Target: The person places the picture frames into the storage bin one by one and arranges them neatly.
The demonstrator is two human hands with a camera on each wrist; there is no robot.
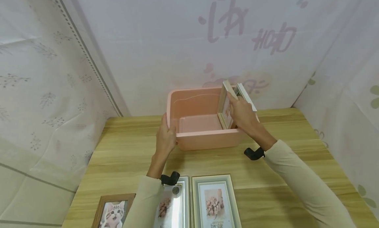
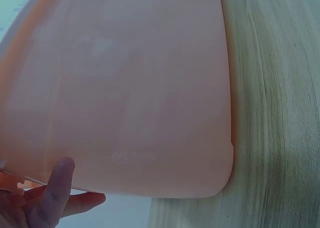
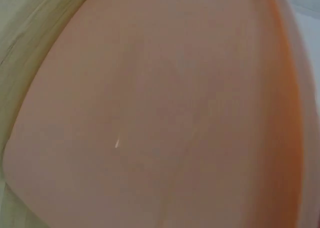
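Note:
A pink plastic bin (image 1: 207, 139) stands on the wooden table against the back curtain. My left hand (image 1: 165, 136) grips its left rim near the front corner; the left wrist view shows fingers (image 2: 59, 188) against the bin wall. Over the bin's right end, my right hand (image 1: 244, 115) holds a light wood picture frame (image 1: 221, 103) by its upper edge. That frame stands tilted inside the bin. Just right of it leans a white-edged picture frame (image 1: 246, 95), partly behind the hand. Only the bin's outer wall (image 3: 150, 107) shows in the right wrist view.
Toward the front of the table (image 1: 284, 201) lie a silver picture frame (image 1: 185, 201), a pale gold-green one (image 1: 233, 201) and a brown one with a kitten picture (image 1: 99, 210). My left sleeve partly covers them. Printed curtains (image 1: 165, 40) enclose the back and sides.

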